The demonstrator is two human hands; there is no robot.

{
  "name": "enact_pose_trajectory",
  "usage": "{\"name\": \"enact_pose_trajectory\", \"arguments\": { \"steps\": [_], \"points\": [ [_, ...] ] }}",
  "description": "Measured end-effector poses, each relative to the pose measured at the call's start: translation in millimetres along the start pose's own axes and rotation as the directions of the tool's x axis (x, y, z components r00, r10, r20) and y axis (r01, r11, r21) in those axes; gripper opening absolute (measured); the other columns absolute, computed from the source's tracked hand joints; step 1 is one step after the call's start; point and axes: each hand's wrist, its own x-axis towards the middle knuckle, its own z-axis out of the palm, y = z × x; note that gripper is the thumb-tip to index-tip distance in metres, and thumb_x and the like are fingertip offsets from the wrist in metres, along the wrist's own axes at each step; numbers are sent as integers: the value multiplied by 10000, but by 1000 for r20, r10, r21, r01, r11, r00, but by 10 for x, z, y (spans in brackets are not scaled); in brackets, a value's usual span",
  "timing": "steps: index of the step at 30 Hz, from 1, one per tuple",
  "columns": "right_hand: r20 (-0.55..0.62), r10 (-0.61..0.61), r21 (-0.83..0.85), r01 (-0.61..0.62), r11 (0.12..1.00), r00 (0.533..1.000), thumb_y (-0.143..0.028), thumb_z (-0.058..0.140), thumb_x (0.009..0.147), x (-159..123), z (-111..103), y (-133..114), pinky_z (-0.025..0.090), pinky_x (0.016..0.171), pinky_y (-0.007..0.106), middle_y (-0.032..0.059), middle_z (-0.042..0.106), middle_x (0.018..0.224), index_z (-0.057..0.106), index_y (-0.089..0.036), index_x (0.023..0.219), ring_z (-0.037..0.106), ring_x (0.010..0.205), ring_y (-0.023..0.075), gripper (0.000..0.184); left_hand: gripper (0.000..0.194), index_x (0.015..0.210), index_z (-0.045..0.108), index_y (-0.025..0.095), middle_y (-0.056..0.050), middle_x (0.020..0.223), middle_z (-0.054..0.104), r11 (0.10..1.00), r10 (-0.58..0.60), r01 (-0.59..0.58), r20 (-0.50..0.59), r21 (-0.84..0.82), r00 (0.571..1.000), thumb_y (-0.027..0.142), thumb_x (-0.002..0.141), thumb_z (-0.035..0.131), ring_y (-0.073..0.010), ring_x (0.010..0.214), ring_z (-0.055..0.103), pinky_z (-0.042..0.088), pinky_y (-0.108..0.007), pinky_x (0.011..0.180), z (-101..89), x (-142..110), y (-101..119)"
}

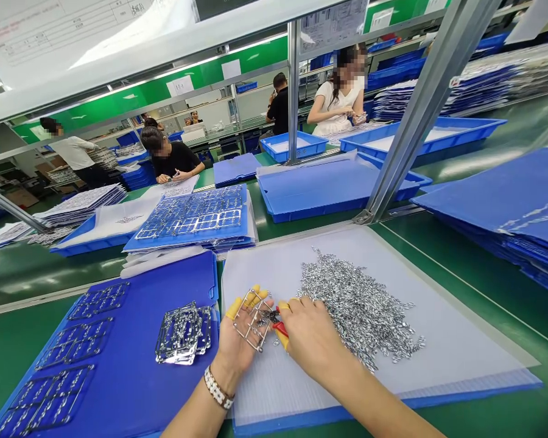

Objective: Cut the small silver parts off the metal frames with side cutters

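My left hand (237, 347) holds a small stamped metal frame (252, 319) up on its palm, with yellow finger cots on the fingertips. My right hand (313, 337) grips small red-handled cutters (279, 325), whose tips are at the frame's edge. A heap of small silvery metal pieces (358, 307) lies just right of my right hand on a white corrugated plastic sheet (442, 359). To the left of my left hand, a loose stack of metal frames (181, 333) rests on a blue sheet (132, 389). A beaded bracelet (218, 388) circles my left wrist.
Flat metal frames (75, 342) lie in rows on the blue sheet. Blue trays (329, 188) and stacked frames (194, 216) stand ahead on the green bench. Aluminium posts (413, 103) rise between them. Several co-workers (171, 158) sit or stand beyond.
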Motion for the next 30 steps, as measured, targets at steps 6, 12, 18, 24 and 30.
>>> {"name": "enact_pose_trajectory", "arguments": {
  "steps": [6,12,18,24,30],
  "points": [
    [89,-16,-2,16,1000,996,-149,565,777,52,-36,-29,360,655,353,92,652,841,638,-155,883,604,813,256,130,333,1122,625,158,-119,1243,589,999,21,-20,-36,31,999,331,874,485,-282,1119,551,529,-378,739,2,-6,13],
    [29,-13,3,13,1000,999,-262,536,831,-67,-70,-47,360,713,387,96,651,886,624,-160,971,581,861,273,194,364,1134,622,172,-104,1268,575,999,20,-21,-19,-49,1000,375,869,478,-296,1170,522,523,-345,704,-27,8,52],
    [62,-36,73,31,997,997,-277,516,833,-107,-43,-169,342,730,395,90,648,915,619,-166,985,559,892,279,214,331,1093,638,142,-113,1230,599,996,47,-51,-59,-68,997,330,858,501,-296,1152,541,474,-369,881,-7,5,50],
    [64,-47,70,43,997,997,-268,522,835,-91,-31,-196,348,735,393,94,647,911,617,-169,976,565,895,280,197,321,1088,632,161,-109,1244,585,996,81,-84,-91,-39,993,341,865,488,-295,1146,541,492,-374,835,0,10,20],
    [109,-38,62,31,998,993,-167,534,810,-50,-39,-229,370,682,351,90,651,867,622,-181,946,605,819,252,162,321,1090,631,167,-109,1255,572,993,120,-121,-128,0,984,344,858,498,-284,1136,540,505,-355,767,10,8,32]
  ]
}}
